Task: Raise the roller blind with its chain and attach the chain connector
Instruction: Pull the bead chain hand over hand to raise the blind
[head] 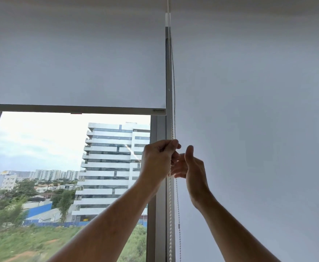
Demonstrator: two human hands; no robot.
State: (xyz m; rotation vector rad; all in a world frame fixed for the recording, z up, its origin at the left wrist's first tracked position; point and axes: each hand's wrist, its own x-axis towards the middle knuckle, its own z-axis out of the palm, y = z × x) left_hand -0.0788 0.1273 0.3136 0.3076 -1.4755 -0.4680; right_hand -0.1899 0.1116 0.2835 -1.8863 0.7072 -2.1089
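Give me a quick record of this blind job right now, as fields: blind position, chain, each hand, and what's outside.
blind: roller blind partly raised, bottom bar crossing the upper window
chain: white bead chain hanging beside the window frame, a thinner grey strand to its right
left hand: left hand closed on the chain
right hand: right hand open, fingers next to the chain, grip unclear
connector: small dark piece on the grey strand, possibly the connector
outside: white multi-storey building, trees, cloudy sky

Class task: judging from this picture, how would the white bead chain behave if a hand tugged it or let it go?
Probably floppy: the white bead chain hangs straight below the left hand gripping it. Its beads likely give purchase. Released, it would probably swing near the thin grey chain.
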